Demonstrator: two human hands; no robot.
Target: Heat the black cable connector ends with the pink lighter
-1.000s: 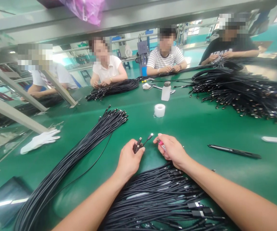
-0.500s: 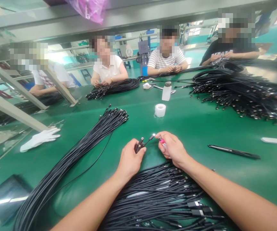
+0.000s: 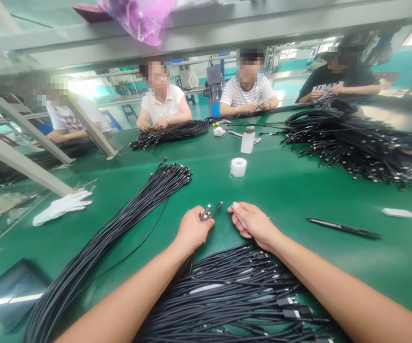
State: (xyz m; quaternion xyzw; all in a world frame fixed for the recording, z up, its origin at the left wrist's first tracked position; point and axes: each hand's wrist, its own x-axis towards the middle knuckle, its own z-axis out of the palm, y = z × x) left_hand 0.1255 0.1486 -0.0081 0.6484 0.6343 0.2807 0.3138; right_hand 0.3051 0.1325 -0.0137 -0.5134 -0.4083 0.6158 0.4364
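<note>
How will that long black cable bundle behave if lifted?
The bundle of black cables will probably droop rather than hold shape, since its strands curve loosely across the green mat. Together they likely feel heavy, and single strands may slip out; one lies apart.

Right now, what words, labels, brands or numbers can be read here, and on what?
No text is clearly legible.
White lettering on the black T-shirt: too blurred.
Grey panel on the background machine: too small.
Cable connectors in the left hand: nothing legible.
</note>
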